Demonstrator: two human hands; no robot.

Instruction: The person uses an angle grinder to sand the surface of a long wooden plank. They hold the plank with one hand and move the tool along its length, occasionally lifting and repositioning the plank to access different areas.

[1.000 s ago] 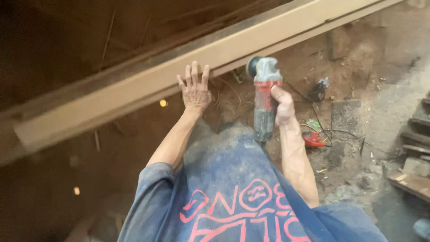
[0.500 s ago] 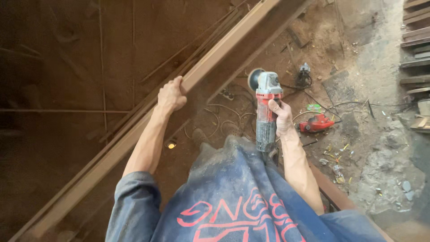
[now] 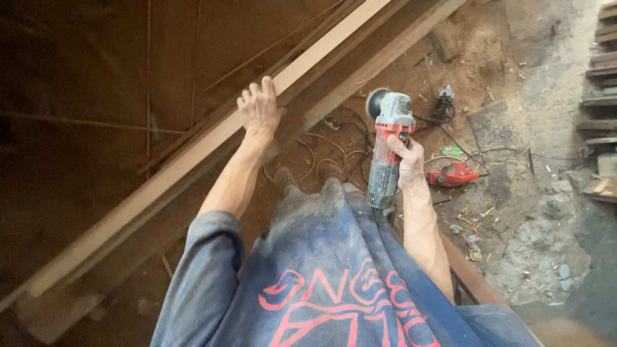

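Angle grinder (image 3: 387,149), red w/ grey head, was held roughly upright in the right hand (image 3: 409,162), fingers wrapped round its red-grey body, sanding disc (image 3: 375,101) at the top end, dark & round, sitting just beside the lower edge of the long wooden beam (image 3: 212,144); couldn't tell if disc was touching the wood. Beam ran diagonally from lower left to upper right across the view, pale top face lit, w/ a darker second plank (image 3: 385,48) close alongside on its right. Left hand (image 3: 258,107) lay on the beam's upper edge, arm stretched out, fingers curled over the edge & gripping it. Both arms came out of a dusty blue shirt (image 3: 321,270) w/ red lettering, filling the bottom of the frame. Below, on the dirt floor (image 3: 546,212): loops of cable (image 3: 321,154) near the feet, a red power tool (image 3: 455,174) lying just right of the right hand, a small green item (image 3: 452,152) near it, another dark tool (image 3: 443,103) further up. Scraps & bits of debris lay scattered to the right; stacked wooden slats (image 3: 601,71) stood at the far right edge. Left part of the view was dark.
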